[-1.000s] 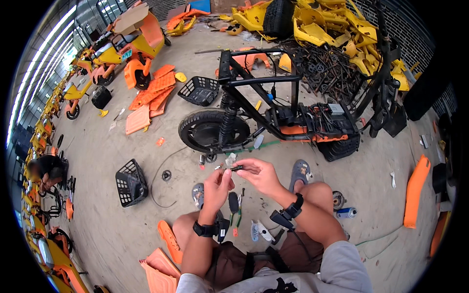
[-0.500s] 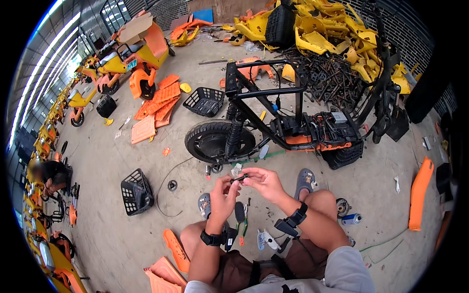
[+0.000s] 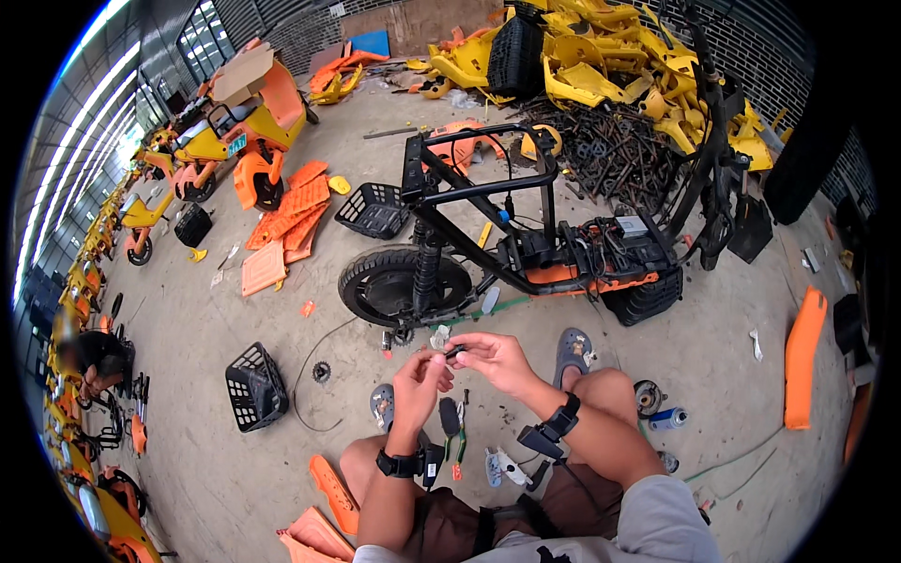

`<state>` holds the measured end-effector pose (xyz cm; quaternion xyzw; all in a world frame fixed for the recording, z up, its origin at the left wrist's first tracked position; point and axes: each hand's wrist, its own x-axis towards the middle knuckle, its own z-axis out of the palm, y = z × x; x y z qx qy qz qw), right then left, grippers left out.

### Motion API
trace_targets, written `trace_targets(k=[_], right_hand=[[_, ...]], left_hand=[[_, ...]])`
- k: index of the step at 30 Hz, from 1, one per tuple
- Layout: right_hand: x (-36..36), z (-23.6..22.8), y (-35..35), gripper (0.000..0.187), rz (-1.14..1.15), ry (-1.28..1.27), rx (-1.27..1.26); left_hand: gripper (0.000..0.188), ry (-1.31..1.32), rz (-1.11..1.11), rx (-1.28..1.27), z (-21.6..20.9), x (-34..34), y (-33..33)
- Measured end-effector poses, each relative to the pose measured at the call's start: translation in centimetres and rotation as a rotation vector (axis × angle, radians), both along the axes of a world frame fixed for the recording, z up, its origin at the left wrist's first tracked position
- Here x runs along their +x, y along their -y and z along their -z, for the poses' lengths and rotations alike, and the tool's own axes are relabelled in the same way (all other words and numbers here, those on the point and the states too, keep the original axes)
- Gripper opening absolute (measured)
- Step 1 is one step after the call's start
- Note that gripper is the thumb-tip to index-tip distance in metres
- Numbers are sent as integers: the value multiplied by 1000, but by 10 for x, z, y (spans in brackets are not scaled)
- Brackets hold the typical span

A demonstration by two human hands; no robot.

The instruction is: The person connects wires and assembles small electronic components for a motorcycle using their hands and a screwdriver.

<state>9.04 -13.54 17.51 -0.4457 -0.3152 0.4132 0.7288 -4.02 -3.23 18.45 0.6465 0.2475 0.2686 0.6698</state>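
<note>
Both hands meet in front of me, low before the stripped scooter frame [image 3: 488, 194]. My left hand [image 3: 419, 385] pinches one end of a small dark rod-like part [image 3: 455, 351]. Fingers of my right hand [image 3: 497, 362] are closed on its other end; they hide much of it, so its exact kind is unclear. Just beyond the hands lies a crumpled whitish scrap [image 3: 440, 338], near the frame's rear wheel [image 3: 404, 286]. On the floor below the hands are green-handled pliers [image 3: 461, 433] and a dark oval piece [image 3: 448, 415].
A black basket [image 3: 256, 387] and a small sprocket [image 3: 321, 372] lie to the left. At the right are a spray can [image 3: 668, 418] and a long orange panel [image 3: 804, 358]. Yellow panels [image 3: 601, 70] are heaped at the back. Another person [image 3: 101, 359] crouches far left.
The whole view has shifted slightly, so the frame and floor things sit further left. Both hands keep their grip on the small dark part, which now shows less between the fingers.
</note>
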Motion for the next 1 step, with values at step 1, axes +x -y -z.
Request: trace_targets(k=[1], right_hand=[[0,2,-1,28,5,-6,9]], left_hand=[[29,-4,42,57,0,-2,-1]])
